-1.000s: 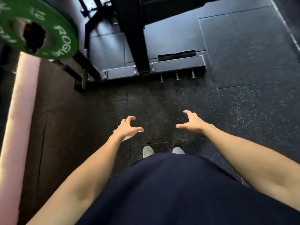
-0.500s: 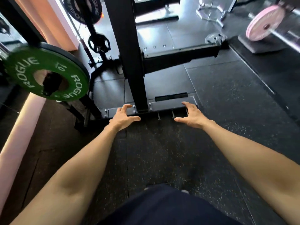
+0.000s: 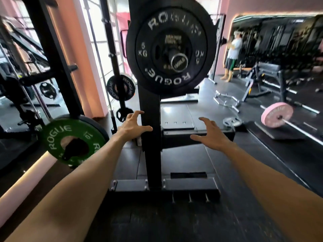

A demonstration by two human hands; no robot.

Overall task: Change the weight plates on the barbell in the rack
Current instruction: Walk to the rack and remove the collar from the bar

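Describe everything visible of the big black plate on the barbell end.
The black plate is a large round disc, apparently rubber-coated, with worn white ROGUE lettering at top and bottom and KG marks at the sides; the number is blurred. It hangs upright on the barbell sleeve, whose silver end cap sticks out through its hub, in front of the rack upright. Both hands, left hand and right hand, are spread open below it, not touching it.
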